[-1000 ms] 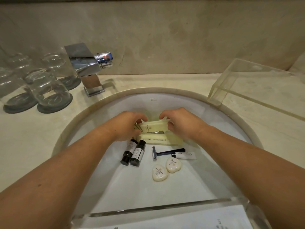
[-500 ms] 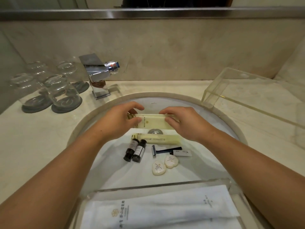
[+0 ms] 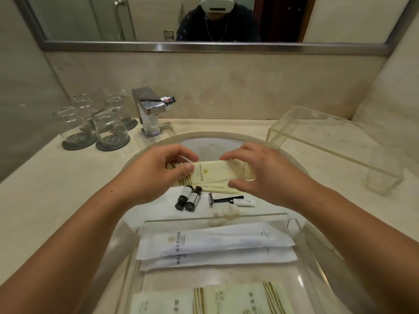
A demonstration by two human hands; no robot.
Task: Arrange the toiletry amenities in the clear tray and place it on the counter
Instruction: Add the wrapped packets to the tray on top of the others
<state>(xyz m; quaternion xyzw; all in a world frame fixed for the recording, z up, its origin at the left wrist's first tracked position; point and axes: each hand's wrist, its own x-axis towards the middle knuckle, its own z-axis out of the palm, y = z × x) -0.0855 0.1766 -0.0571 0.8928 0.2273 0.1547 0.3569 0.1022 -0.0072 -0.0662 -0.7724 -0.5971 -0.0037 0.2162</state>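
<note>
Head cam, only one view here. Both hands are up over the sink point(image 3: 226, 143), sharing one cream packet point(image 3: 220, 173) held flat between them. The left hand point(image 3: 156, 175) has its fingers point(image 3: 188, 167) pinched on the packet's left end, thumb on top. The right hand point(image 3: 267, 173) is curled around the right end, thumb under the near edge, fingers over the far edge. More cream packets point(image 3: 217, 188) sit just beneath it.

Below the hands, on what looks like a clear surface over the basin: two small dark bottles point(image 3: 189, 198) side by side and touching, a razor point(image 3: 223, 199) to their right, a little white tube point(image 3: 244, 202) against the razor handle, and two round soaps point(image 3: 223, 215) near the front.

Closest to the camera is the clear tray point(image 3: 215, 220), its far wall crossing right in front of the soaps. Inside it lie white wrapped packets point(image 3: 215, 248), and striped cream sachets point(image 3: 204, 300) at the bottom edge.

On the bench point(image 3: 45, 189): upside-down glasses point(image 3: 95, 123) on dark coasters at far left, a chrome faucet point(image 3: 149, 112) behind the basin, and a clear box point(image 3: 335, 146) at right, close to the sink rim. Bare bench at the left between glasses and forearm. A mirror point(image 3: 90, 19) runs along the top.
</note>
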